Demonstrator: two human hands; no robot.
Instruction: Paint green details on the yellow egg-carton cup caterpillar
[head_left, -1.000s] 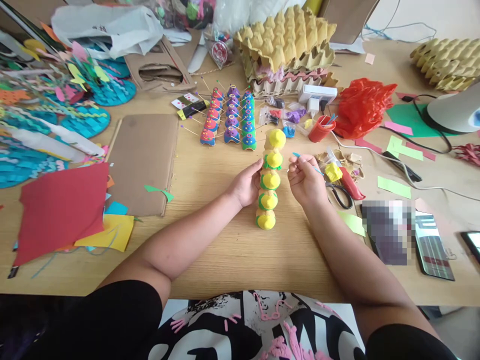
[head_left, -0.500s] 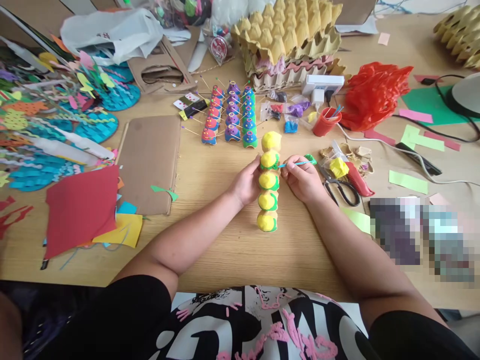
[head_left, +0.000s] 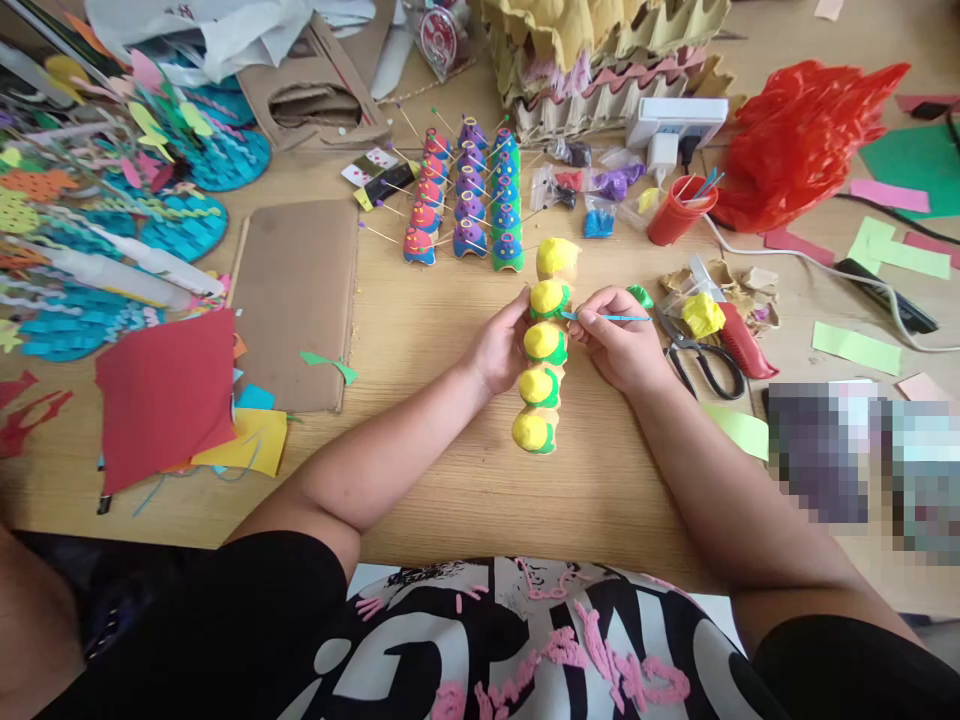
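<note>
A strip of egg carton (head_left: 541, 388) with several bumps is held above the table. Soft yellow material caps its bumps, and green bands run along the lower right side of most of them; the farthest bump shows only yellow. My left hand (head_left: 499, 345) grips the strip from its left side near the far end, fingertips partly hidden behind it. Pinched in my right hand (head_left: 619, 345) is a thin blue stick (head_left: 626, 318), its tip against the green on the second bump from the far end. A green lump (head_left: 640, 296) lies just beyond my right hand.
Three finished-looking caterpillar strips (head_left: 470, 195) with pins stand farther back. On the right are scissors (head_left: 705, 365), a red cup (head_left: 681, 210) of sticks, a yellow lump (head_left: 703, 315) and a red bag (head_left: 814, 145). Cardboard (head_left: 296, 305) and red paper (head_left: 169, 400) lie left.
The camera view has shifted, with the back items higher in the picture. The strip leans more to the right at its far end; the stick stays at the second bump, lying flatter.
</note>
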